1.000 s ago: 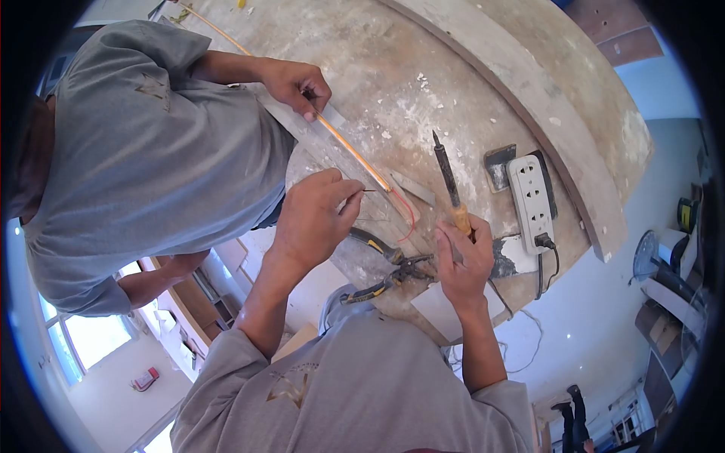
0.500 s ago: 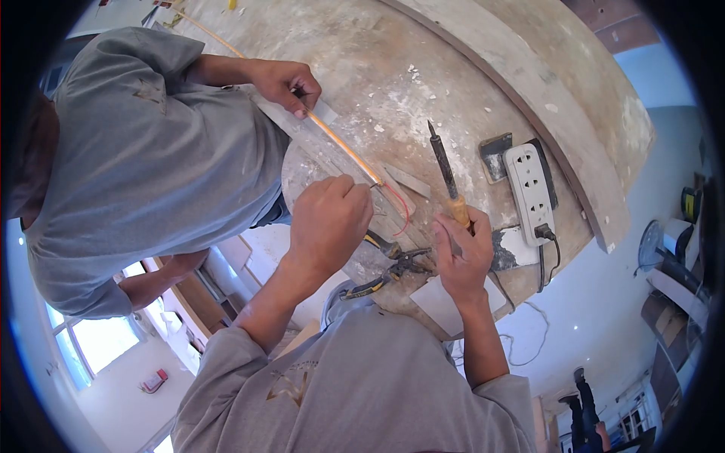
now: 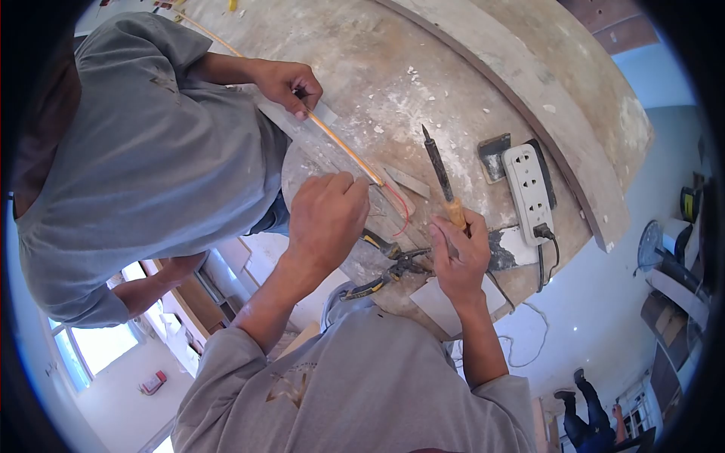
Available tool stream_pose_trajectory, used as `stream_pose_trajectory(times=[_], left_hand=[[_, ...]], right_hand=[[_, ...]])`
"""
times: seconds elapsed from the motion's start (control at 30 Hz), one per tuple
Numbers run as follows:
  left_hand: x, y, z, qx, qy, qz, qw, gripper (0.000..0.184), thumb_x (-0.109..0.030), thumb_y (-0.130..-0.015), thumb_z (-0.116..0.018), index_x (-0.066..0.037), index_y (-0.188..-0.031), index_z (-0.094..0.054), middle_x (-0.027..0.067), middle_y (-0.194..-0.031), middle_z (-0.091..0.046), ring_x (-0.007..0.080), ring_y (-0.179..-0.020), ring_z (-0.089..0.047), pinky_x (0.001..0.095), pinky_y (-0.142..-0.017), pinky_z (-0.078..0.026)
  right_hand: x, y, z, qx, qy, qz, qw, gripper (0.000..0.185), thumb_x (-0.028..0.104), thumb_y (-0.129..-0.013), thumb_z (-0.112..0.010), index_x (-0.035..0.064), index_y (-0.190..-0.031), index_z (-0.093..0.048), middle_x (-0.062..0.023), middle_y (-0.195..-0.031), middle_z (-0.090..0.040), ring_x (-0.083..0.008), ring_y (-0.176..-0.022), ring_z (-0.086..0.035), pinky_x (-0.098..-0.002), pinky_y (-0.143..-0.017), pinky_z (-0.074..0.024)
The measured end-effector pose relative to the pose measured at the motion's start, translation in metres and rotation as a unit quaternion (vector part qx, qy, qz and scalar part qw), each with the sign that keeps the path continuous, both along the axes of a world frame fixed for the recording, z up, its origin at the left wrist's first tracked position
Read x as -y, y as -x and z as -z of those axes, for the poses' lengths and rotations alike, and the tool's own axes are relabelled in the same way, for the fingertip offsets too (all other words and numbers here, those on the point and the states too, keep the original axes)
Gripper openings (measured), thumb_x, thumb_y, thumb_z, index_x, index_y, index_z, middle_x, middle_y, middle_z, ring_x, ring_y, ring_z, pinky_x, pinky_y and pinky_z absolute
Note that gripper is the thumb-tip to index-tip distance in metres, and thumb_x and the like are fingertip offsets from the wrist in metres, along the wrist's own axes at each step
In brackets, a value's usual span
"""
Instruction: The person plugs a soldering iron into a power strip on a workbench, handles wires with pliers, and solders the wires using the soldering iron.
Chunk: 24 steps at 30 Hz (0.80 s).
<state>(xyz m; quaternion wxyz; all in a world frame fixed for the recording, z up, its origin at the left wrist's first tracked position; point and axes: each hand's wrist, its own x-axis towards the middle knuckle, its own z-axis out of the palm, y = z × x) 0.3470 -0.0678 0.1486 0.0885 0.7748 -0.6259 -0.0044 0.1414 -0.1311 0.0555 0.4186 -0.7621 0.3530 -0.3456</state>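
Note:
My right hand (image 3: 462, 253) holds a soldering iron (image 3: 438, 166) by its wooden handle, the dark tip pointing up and away. My left hand (image 3: 328, 219) is closed beside the near end of a thin orange-yellow strip (image 3: 343, 147); what its fingers pinch is hidden behind the hand. A red wire (image 3: 402, 202) curls from that strip end. A co-worker's hand (image 3: 291, 85) grips the strip farther up. Pliers with black and yellow handles (image 3: 389, 268) lie on the worktable (image 3: 362, 68) between my hands.
A white power strip (image 3: 529, 192) with a black plug stands at the right, near a long curved board (image 3: 521, 98). A white sheet (image 3: 445, 306) lies at the near edge. The co-worker (image 3: 166, 158) leans in at the left. Another person's legs (image 3: 585, 408) show at lower right.
My left hand has moved to the right and up against the strip's end, and its fingers have turned from view. The soldering iron has tilted slightly left.

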Motion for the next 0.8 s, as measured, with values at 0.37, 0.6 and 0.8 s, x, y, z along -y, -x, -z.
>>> stream_pose_trajectory(times=[0.37, 0.6, 0.8], left_hand=[[-0.006, 0.010, 0.008, -0.045, 0.032, -0.029, 0.998, 0.013, -0.004, -0.078, -0.074, -0.006, -0.089, -0.070, 0.0093, -0.069, -0.056, 0.0296, -0.064, -0.059, 0.0414, -0.061, -0.047], [-0.046, 0.017, 0.007, -0.210, 0.051, -0.142, 0.966, 0.012, -0.006, -0.088, -0.073, -0.003, -0.101, -0.074, 0.0105, -0.072, -0.060, 0.0219, -0.063, -0.058, 0.0339, -0.060, -0.045], [-0.083, 0.038, 0.020, -0.418, 0.078, -0.251, 0.869, 0.018, -0.015, -0.101, -0.065, 0.000, -0.102, -0.073, 0.0048, -0.081, -0.069, 0.0094, -0.069, -0.058, 0.0263, -0.061, -0.046]], right_hand=[[0.001, 0.001, -0.001, -0.002, 0.010, 0.002, 1.000, 0.020, 0.002, -0.083, -0.078, 0.0029, -0.104, -0.076, -0.0166, -0.105, -0.062, -0.0271, -0.079, -0.064, -0.0340, -0.067, -0.0509], [-0.003, 0.005, -0.004, -0.001, 0.027, -0.003, 1.000, 0.020, 0.001, -0.084, -0.077, 0.0026, -0.103, -0.075, -0.0172, -0.104, -0.062, -0.0271, -0.077, -0.063, -0.0337, -0.065, -0.0502], [-0.015, 0.020, -0.011, -0.005, 0.040, 0.002, 0.999, 0.020, 0.001, -0.083, -0.078, 0.0029, -0.103, -0.076, -0.0165, -0.103, -0.062, -0.0284, -0.082, -0.063, -0.0348, -0.069, -0.0498]])
